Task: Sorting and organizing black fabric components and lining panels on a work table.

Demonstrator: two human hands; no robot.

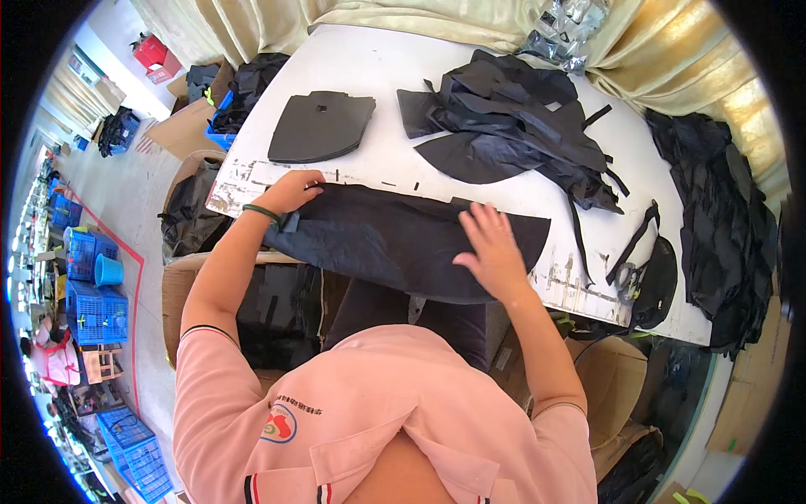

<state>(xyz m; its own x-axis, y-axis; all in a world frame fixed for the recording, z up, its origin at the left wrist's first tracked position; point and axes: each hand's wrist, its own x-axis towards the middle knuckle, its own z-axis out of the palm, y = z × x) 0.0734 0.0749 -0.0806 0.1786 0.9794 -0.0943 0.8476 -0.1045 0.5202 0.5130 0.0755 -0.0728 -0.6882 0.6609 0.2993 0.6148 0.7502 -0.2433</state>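
A long piece of black fabric (378,239) lies across the near edge of the white table, its lower part hanging over toward my lap. At its upper left corner my left hand (292,191) is closed, the fingers pinching the fabric's edge. My right hand (494,248) rests with fingers spread on the right part of the fabric, gripping nothing. Beyond the left hand lies a stack of flat dark panels (321,128) with a small square hole in the top one. A heap of black fabric pieces with straps (512,122) sits farther right.
Scissors (624,275) lie by a black pouch-like piece (656,281) at the table's right. More black fabric (714,218) drapes over the right edge. Clear plastic packets (562,34) are at the back. Cardboard boxes (613,386) stand below; blue crates (96,311) line the floor leftward.
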